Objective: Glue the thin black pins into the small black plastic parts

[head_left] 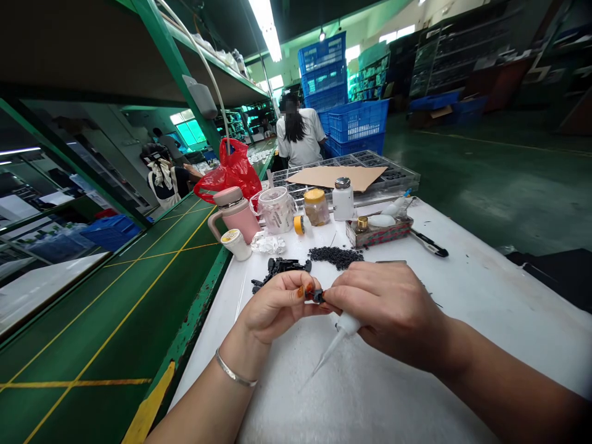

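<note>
My left hand (281,305), with a silver bangle at the wrist, pinches a small black plastic part (317,296). The fingertips of my right hand (388,305) meet the other side of that part. Tucked under the same right hand is a white squeeze bottle (348,325), its thin nozzle slanting down to the left over the white tabletop (296,407). Just beyond my hands lie a heap of black parts (282,268) and a pile of small black rings (337,256). My right fingers partly hide the bottle's body.
Behind the piles stand a pink mug (238,216), a plastic cup (276,211), a yellow-lidded jar (316,208) and a white bottle (343,200). A cutter knife (430,243) lies beside a small box (382,232). Left runs a green conveyor (124,308); two people work farther off.
</note>
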### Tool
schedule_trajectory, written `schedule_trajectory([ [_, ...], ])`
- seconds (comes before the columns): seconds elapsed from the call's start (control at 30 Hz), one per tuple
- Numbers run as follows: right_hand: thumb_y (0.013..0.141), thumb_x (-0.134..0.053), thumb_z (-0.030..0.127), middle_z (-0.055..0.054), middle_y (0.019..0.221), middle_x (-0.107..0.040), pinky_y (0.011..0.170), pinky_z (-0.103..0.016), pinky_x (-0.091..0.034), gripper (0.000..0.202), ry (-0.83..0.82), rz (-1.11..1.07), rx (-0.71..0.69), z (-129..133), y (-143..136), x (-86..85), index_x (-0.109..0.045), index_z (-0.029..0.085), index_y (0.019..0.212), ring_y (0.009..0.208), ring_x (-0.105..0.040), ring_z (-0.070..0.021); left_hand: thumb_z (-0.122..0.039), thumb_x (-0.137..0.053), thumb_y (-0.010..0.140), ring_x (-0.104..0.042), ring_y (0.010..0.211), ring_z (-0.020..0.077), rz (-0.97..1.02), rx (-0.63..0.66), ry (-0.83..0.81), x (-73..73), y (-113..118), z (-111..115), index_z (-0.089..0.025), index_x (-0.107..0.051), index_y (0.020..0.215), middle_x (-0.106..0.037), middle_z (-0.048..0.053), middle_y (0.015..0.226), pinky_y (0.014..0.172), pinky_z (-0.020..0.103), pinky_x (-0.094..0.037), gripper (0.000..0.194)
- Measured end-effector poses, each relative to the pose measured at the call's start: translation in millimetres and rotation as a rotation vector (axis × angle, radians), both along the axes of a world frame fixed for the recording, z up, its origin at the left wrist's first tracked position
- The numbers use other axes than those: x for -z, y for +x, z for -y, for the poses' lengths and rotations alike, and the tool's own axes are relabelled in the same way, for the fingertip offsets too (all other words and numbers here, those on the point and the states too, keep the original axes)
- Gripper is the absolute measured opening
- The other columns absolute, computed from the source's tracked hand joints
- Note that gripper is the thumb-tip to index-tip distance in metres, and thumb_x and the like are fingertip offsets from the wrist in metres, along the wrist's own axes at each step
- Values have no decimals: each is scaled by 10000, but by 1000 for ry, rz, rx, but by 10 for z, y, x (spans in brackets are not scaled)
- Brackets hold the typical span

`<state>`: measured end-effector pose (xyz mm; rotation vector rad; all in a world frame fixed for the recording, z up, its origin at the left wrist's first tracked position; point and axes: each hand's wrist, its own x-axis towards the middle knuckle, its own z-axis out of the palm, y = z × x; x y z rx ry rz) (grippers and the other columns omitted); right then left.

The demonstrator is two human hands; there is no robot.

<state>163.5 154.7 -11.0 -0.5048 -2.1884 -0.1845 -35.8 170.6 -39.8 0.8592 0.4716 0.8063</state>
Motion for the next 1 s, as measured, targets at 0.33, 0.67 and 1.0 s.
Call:
schedule_trajectory([
  [0.33, 900, -403, 66, -32, 624, -592, 551, -269, -320, 277, 9, 14, -16, -6, -2, -1, -595, 166, 728, 588, -499, -139, -150, -748, 707, -575, 698, 134, 3, 1, -5, -10, 13, 10, -103, -630, 737, -582, 35, 768, 645, 233, -430, 130],
  [0.67, 872, -448, 58, -38, 674, -617, 552, -280, -302, 266, 23, 63, -31, -25, 18, 12, -607, 162, 686, 596, -468, -137, -92, -701, 734, -578, 707, 117, 51, 32, -13, -17, 7, 12, -88, -649, 758, -603, 38, 765, 649, 208, -437, 58],
  [1.0, 847, -463, 40, -35, 666, -606, 540, -282, -290, 237, -58, 9, -67, -24, 15, 28, -634, 141, 719, 593, -463, -135, -136, -722, 724, -534, 667, 129, 4, 2, 71, -19, 12, 8, -108, -626, 701, -570, 28, 709, 621, 233, -399, 103],
])
